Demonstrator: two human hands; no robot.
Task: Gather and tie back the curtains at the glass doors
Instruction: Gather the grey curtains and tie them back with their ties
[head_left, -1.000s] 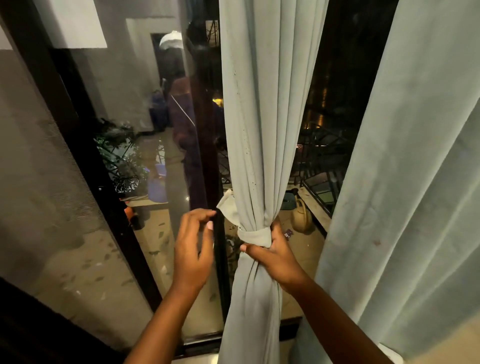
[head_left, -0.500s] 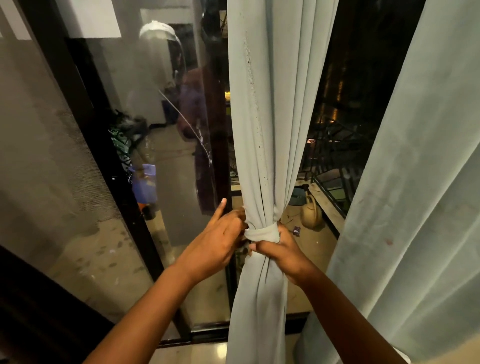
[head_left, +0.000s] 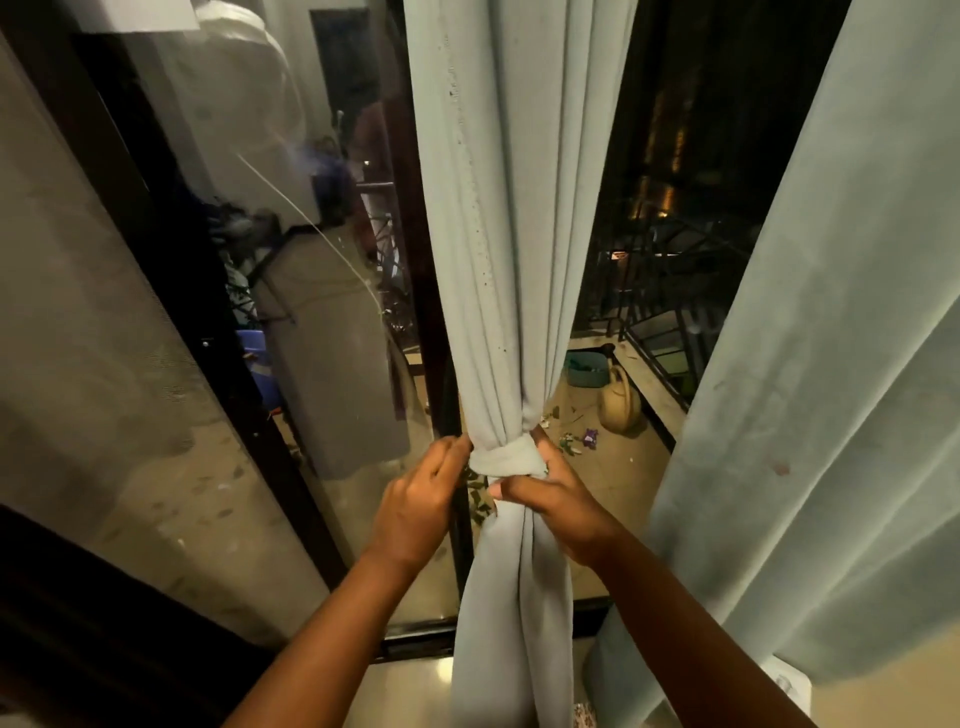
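A pale grey-green curtain (head_left: 514, 208) hangs gathered in the middle of the glass doors, cinched by a fabric tie band (head_left: 506, 460) wrapped round its waist. My left hand (head_left: 421, 499) reaches the band's left side, fingertips tucked against the fabric there. My right hand (head_left: 553, 499) grips the curtain just under the band on the right, thumb across the front. A second, wider curtain (head_left: 831, 389) hangs loose at the right, untouched.
Dark door frames (head_left: 436, 312) stand behind the gathered curtain. The glass (head_left: 182, 415) at left carries reflections. Outside on the balcony floor sit a tan watering can (head_left: 621, 402), a green tub (head_left: 587, 369) and a railing (head_left: 665, 312).
My left hand moved in from open air to the tie's left side and stays there. The loose tail of the tie that stuck out left is now tucked away. The view rose slightly.
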